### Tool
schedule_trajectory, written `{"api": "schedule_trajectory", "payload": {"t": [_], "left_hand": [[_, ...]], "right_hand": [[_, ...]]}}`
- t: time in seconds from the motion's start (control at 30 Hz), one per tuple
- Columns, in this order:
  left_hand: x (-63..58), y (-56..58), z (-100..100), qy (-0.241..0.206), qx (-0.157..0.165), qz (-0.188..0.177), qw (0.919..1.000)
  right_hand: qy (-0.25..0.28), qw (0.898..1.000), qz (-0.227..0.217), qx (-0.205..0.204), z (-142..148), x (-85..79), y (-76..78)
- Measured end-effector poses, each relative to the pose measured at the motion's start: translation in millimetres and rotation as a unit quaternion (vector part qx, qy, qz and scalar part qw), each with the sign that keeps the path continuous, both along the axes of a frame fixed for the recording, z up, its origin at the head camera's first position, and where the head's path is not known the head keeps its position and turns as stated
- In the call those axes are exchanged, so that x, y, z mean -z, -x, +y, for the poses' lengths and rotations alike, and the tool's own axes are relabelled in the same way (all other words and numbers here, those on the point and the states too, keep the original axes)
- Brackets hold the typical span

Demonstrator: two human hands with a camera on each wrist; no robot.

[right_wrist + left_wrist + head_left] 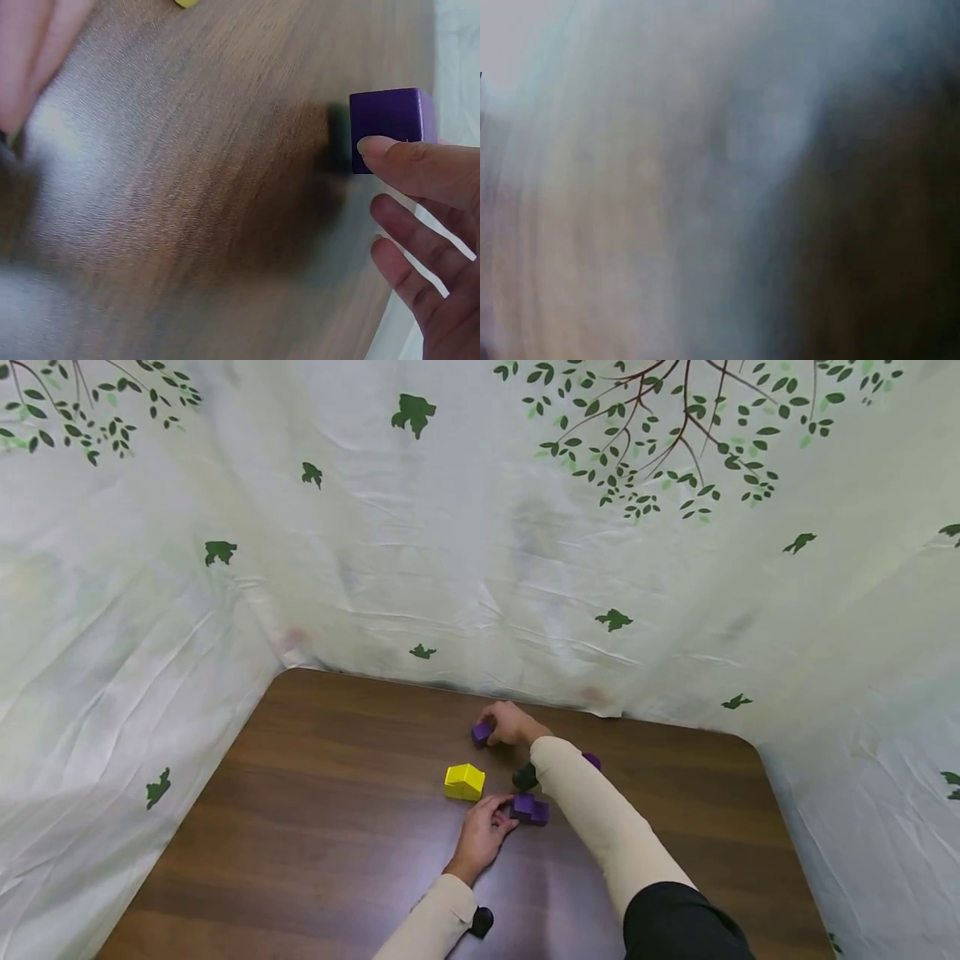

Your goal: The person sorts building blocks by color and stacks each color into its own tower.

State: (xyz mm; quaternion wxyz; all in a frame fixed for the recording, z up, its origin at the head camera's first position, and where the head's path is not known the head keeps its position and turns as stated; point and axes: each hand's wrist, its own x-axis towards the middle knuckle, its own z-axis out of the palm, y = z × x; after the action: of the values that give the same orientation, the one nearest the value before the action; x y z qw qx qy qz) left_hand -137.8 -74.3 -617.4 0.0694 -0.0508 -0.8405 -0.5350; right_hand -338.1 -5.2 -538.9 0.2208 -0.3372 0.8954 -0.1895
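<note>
Near the far edge of the table, my right hand [512, 725] pinches a small purple block [481, 735] between thumb and fingers. In the right wrist view that purple block [386, 124] has flat, smooth faces, with the thumb against one and the lower fingers spread apart. Closer to me, my left hand [480, 839] holds the left end of a pair of purple blocks [529, 809], thumb and index finger on either side. A yellow block [465, 782] with angled faces stands just beyond the left hand. Only blur fills the left wrist view.
The brown wooden table [337, 793] has rounded far corners. Another purple piece [592, 761] is partly hidden behind the right forearm. White cloth [450, 568] printed with leaves and branches hangs around the table. Black wrist cameras [482, 922] sit by the sleeves.
</note>
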Motion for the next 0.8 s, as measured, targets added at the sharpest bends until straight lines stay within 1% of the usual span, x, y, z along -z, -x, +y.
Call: {"api": "schedule_trajectory", "payload": {"t": [0.13,0.33,0.43,0.6,0.8], "left_hand": [[-0.6,1.2,2.5,-0.001,0.0,0.0,1.0],[1.2,5.4,4.5,0.003,-0.002,-0.007,1.0],[0.2,5.2,3.5,0.005,-0.007,-0.016,0.9998],[-1.7,3.0,2.7,0.007,-0.007,-0.027,0.9996],[-3.5,2.9,6.1,0.008,-0.008,-0.019,0.9997]], "right_hand": [[0.022,1.0,0.003,0.015,12.1,-1.1,-4.3],[0.066,0.996,-0.009,0.065,32.0,-10.2,-15.6],[0.088,0.992,-0.022,0.085,39.6,-14.2,-23.2],[0.113,0.988,-0.022,0.103,50.6,-18.4,-36.3],[0.141,0.983,-0.015,0.115,64.6,-23.5,-50.1]]}}
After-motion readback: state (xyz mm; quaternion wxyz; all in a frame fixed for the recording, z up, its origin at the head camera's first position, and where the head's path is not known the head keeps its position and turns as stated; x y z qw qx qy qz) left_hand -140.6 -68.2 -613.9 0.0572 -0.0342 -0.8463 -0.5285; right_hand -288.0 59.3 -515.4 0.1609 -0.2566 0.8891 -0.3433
